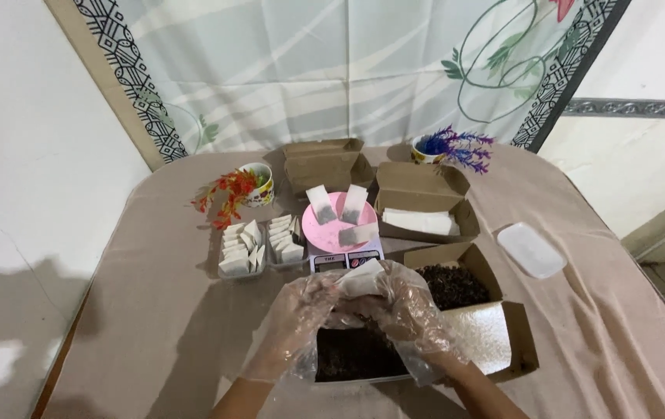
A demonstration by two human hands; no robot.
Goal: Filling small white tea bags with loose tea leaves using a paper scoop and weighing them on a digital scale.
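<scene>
1. We hold a small white sachet (361, 278) at lower centre, pinched between our gloved left hand (299, 318) and right hand (408, 306), above the box of dark loose leaves (363, 353).
2. We judge it best to keep its mouth up over the box, so spills drop back in.
3. Our fingertips, the sachet's opening and the scale (343, 250) display are hidden or unreadable.

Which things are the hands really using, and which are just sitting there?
In use:
left hand in clear plastic glove
right hand in clear plastic glove
small white paper sachet
cardboard box of dark loose bits

Lying about:
pink round scale
clear plastic lid
cup of purple flowers
</scene>
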